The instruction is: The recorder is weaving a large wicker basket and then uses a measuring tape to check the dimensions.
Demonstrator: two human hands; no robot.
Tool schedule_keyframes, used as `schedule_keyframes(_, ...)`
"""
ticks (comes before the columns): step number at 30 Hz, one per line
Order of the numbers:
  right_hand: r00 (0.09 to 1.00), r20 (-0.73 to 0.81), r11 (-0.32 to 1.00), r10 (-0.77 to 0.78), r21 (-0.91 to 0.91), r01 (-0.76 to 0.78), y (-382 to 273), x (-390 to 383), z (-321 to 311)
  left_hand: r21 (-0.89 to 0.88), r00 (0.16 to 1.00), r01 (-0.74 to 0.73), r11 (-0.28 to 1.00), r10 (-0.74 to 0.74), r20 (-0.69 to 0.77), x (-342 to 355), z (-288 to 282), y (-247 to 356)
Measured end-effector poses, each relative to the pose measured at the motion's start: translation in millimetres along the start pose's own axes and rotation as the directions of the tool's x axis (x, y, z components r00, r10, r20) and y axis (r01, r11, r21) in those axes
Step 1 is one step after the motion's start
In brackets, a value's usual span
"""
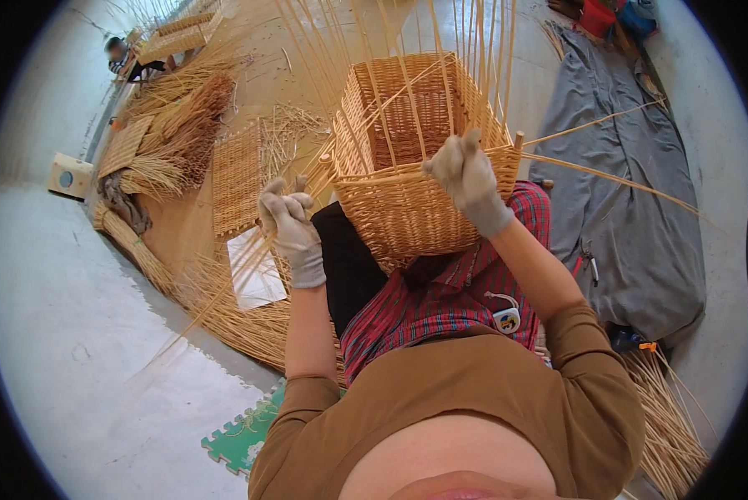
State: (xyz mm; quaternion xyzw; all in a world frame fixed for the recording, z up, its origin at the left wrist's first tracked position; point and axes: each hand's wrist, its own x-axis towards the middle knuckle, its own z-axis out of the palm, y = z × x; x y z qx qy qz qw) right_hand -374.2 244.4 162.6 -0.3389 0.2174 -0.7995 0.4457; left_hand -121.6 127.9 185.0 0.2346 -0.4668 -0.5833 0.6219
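A rectangular wicker basket rests against my lap, its woven near wall facing me and its hollow opening upward. Tall, thin upright rods rise from its rim. My left hand, in a pale work glove, is closed around several long wicker rods just left of the basket; they slant down to the lower left. At the near rim, toward the right corner, is my gloved right hand. Its fingers are curled in against the weave, and what they grip is hidden. A wooden corner post shows beside it.
Bundles of loose rods and a flat woven panel lie on the floor to the left, near a white sheet. Grey cloth covers something long at the right. Rods jut rightward from the basket. Far left, another person sits.
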Motion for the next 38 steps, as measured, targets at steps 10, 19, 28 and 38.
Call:
schedule_keyframes(10,0.941,-0.331,0.734,0.073,-0.621,-0.275,-19,-10,-28,0.448,0.998,0.001,0.894,-0.028,0.055,-38,8,-77)
schedule_keyframes(19,0.934,-0.308,0.701,-0.180,-0.706,-0.098,-9,-11,-19,0.409,0.952,0.198,0.891,-0.275,0.138,-3,14,-88)
schedule_keyframes(28,0.952,0.305,0.038,-0.009,-0.952,0.305,-1,141,90,0.489,0.912,0.374,0.788,-0.408,-0.042,2,19,-92)
schedule_keyframes(38,0.935,0.272,0.779,-0.228,-0.525,0.342,17,115,38,0.083,0.786,0.618,0.782,-0.617,-0.040,23,-41,-167)
